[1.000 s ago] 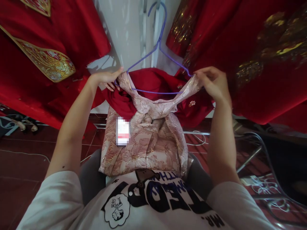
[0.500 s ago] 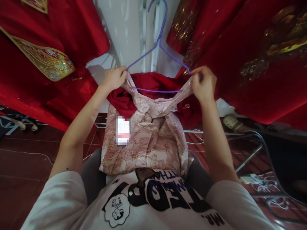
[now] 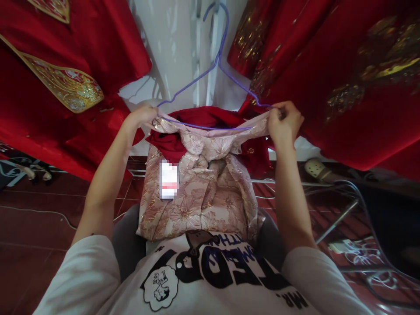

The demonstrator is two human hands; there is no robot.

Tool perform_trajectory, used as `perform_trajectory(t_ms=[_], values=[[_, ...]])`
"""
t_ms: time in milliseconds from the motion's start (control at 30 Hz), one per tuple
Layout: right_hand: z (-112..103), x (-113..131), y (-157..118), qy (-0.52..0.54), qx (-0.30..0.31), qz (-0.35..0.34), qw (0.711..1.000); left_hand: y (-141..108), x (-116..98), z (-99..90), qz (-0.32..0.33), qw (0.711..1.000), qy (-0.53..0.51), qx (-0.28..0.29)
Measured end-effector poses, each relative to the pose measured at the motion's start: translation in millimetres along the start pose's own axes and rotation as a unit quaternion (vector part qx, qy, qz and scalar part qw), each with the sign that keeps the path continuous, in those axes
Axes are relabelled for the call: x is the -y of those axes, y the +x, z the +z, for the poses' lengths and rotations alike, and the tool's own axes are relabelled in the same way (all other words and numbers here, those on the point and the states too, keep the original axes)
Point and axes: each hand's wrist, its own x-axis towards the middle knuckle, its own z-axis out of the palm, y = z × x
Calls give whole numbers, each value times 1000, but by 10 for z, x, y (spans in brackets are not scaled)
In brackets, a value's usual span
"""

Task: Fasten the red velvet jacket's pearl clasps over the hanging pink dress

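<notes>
A pink-and-gold floral brocade garment with a dark red lining lies across my lap, its top stretched wide. A purple wire coat hanger rises from inside its neckline toward the wall. My left hand grips the garment's left shoulder, where the hanger's end sits inside the fabric. My right hand pinches the opposite shoulder at the hanger's other arm. A pixelated white label lies on the brocade's left front. The hanger's tips are hidden by fabric and fingers.
Red garments with gold embroidery hang at the left and right, beside a white wall. Below lie a dark red tiled floor, a thin white cable, metal chair legs, and a white power strip.
Both hands have moved downward and spread wider apart. The brocade shoulders are drawn out flatter along the hanger's lower bar, and the hanger has dropped slightly into the neckline.
</notes>
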Motion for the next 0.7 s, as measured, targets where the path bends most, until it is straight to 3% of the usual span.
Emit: perform_trajectory(t_ms=[67, 100, 167, 233, 367, 467, 567, 633, 700], values=[[-9, -26, -35, 10, 23, 64, 998, -138, -13, -15, -102, 985, -116, 74], [-24, -45, -50, 26, 57, 106, 992, -208, -24, -16, -123, 975, -152, 101], [-84, -85, -74, 68, 152, 178, 970, -326, -53, -8, -87, 982, -125, 116], [-192, -116, -85, 93, 263, 217, 936, -416, -100, 11, -19, 996, -1, 91], [-485, -107, -81, 68, 463, 215, 857, -581, -274, 70, 88, 967, 240, 1], [-647, -16, -81, 39, 578, 113, 807, -689, -414, 150, 97, 950, 292, -42], [-691, 116, -109, -12, 592, 33, 805, -693, -463, 279, 178, 939, 281, -87], [-677, 197, -135, -74, 568, 40, 819, -624, -433, 381, 265, 926, 242, -119], [-661, 253, -150, -129, 573, 70, 806, -522, -370, 481, 330, 912, 205, -128]])
